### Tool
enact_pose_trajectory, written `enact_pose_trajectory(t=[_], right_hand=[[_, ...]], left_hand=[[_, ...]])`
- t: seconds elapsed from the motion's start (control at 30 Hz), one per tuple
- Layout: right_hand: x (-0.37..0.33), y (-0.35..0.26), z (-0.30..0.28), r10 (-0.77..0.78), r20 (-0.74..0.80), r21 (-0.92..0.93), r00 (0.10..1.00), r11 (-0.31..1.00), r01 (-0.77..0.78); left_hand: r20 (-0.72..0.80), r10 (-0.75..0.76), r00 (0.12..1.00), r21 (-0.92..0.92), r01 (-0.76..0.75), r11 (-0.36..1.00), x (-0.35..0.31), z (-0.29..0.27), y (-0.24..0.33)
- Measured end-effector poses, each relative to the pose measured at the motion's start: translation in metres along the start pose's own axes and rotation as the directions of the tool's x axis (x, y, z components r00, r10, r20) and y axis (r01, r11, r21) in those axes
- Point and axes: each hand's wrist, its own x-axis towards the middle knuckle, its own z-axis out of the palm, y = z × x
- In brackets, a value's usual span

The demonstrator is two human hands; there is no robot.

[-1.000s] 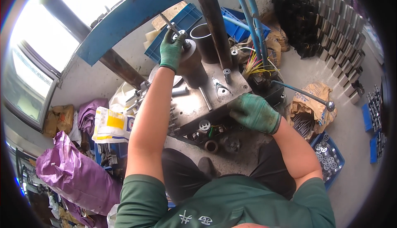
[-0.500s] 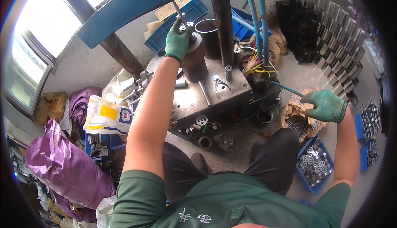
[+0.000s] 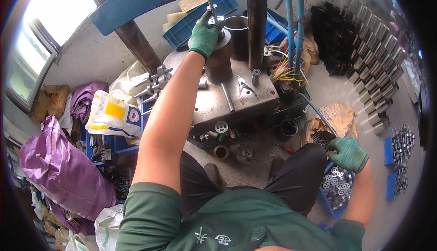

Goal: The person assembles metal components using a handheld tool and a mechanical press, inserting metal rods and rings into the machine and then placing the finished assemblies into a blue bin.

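My left hand [image 3: 205,36], in a green glove, is closed around the lower part of an upright metal shaft [image 3: 209,0]. A pale spoked disc [image 3: 217,20] sits at its fingers, over a thick steel cylinder [image 3: 219,64] on the metal workbench [image 3: 207,110]. The glove hides part of the shaft and whatever it rests on. My right hand [image 3: 348,154], gloved in green too, grips the end of a long blue lever [image 3: 317,113] low on my right. Its fingers wrap around the bar, above a blue bin [image 3: 334,209] of spoked metal discs [image 3: 337,180].
A blue press frame [image 3: 150,3] arches over the bench on dark posts. Pliers [image 3: 246,87] and a metal rod [image 3: 227,97] lie on the bench. Stacked metal tubes [image 3: 375,60] stand at right. A purple sack [image 3: 66,169] and a white-yellow bag [image 3: 114,114] are at left.
My right hand has pulled the blue lever down and toward me. My left hand stays at the shaft on the cylinder. The whole view has shifted slightly.
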Motion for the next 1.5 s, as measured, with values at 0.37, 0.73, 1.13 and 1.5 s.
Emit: enact_pose_trajectory(t=[0.37, 0.73, 1.13, 1.5], right_hand=[[0.013, 0.010, -0.021, 0.051, -0.051, 0.027, 0.997, 0.998, -0.050], [0.013, 0.013, -0.018, 0.070, -0.072, 0.016, 0.995, 0.997, -0.069], [0.012, 0.018, -0.011, 0.028, -0.004, -0.043, 1.000, 0.999, -0.028], [0.040, 0.023, -0.039, 0.023, -0.715, 0.067, 0.699, 0.997, 0.035]], left_hand=[[0.007, -0.058, 0.998, 0.007, 0.058, 0.998, 0.000, 0.000, 0.001], [0.005, -0.033, 0.999, -0.012, 0.034, 0.999, 0.007, -0.002, -0.007], [0.028, -0.088, 0.996, -0.036, 0.089, 0.995, 0.005, -0.004, 0.001], [0.055, -0.106, 0.993, -0.155, 0.113, 0.981, -0.004, -0.005, 0.013]])
